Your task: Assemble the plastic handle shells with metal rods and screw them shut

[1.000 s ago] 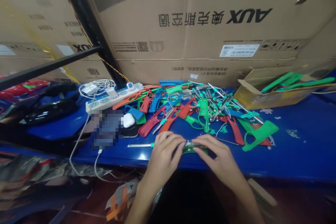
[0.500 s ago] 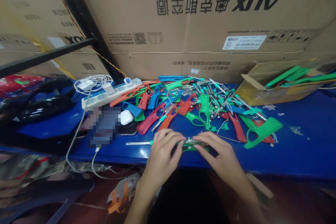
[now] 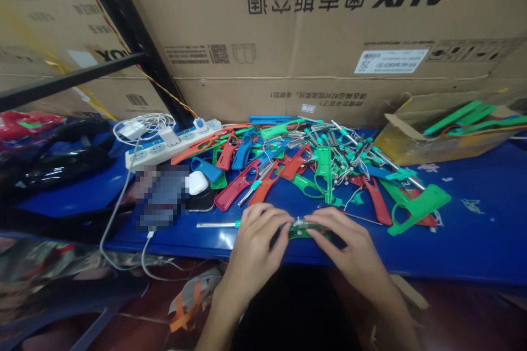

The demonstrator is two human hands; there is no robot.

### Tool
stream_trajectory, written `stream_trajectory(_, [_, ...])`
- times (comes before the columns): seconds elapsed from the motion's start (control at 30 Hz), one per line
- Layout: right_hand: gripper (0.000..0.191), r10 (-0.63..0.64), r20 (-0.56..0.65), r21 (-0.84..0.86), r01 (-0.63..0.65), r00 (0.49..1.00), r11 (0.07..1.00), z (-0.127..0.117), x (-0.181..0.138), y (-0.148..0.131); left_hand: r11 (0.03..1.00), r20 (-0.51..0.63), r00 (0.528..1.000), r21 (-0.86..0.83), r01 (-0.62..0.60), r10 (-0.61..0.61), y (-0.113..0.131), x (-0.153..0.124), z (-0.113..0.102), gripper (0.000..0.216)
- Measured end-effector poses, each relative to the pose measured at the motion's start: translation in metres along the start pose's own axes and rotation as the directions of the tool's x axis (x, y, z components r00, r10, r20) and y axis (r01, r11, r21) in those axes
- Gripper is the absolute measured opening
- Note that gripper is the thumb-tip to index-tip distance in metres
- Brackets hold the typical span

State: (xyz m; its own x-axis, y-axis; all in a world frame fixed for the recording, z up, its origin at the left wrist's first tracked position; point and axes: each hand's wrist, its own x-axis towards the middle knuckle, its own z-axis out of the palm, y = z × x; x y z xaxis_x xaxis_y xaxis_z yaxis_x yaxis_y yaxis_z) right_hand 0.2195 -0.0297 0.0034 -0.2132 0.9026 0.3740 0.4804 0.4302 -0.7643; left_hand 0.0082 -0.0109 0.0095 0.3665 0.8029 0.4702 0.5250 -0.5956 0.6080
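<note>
Between my hands is a green long-nosed gas lighter (image 3: 303, 227), its metal tube pointing left past my left hand (image 3: 260, 238). That hand is closed around the tube end of the body, thumb and fingers pinching it. My right hand (image 3: 348, 238) grips the other end between thumb and fingertips. Small pale parts show in the gap between the fingertips; most of the body is hidden by my fingers. Just beyond my hands lie a red handle shell (image 3: 234, 186), an orange shell (image 3: 265, 184) and a green shell (image 3: 324, 170).
A heap of metal lighter tubes with wires (image 3: 349, 148) covers the back of the blue table (image 3: 465, 241). At the right stands an open cardboard box (image 3: 448, 145) of green shells. A power strip (image 3: 154, 153), white earbud case (image 3: 196, 181) and charging phone (image 3: 162, 200) lie left.
The camera view has shifted slightly. Both hands keep their hold on the lighter in nearly the same place, with only slight finger movement.
</note>
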Motion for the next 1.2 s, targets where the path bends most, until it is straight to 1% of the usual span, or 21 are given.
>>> stream_trajectory(0.23, [0.017, 0.017, -0.013, -0.025, -0.017, 1.0, 1.0, -0.0002, -0.0005, -0.0003, 1.0, 0.004, 1.0, 0.002, -0.011, 0.011, -0.0013, 0.0, 0.001, 0.014])
stream_trajectory(0.6, [0.016, -0.002, -0.006, -0.043, 0.002, 1.0, 0.999, -0.0001, -0.0002, 0.0025, 1.0, -0.009, 1.0, -0.002, -0.021, 0.021, -0.0035, 0.0001, 0.0008, 0.014])
stream_trajectory(0.93, [0.015, -0.036, -0.013, -0.04, 0.035, 0.999, 0.999, -0.0009, 0.0006, 0.0012, 0.999, 0.007, 1.0, -0.033, -0.013, 0.014, -0.0034, 0.0016, 0.0005, 0.011])
stream_trajectory(1.2, [0.014, -0.049, -0.019, -0.072, 0.047, 0.999, 0.996, -0.0004, 0.0015, 0.001, 0.999, 0.02, 1.0, -0.039, -0.008, 0.009, -0.0039, 0.0017, 0.001, 0.011])
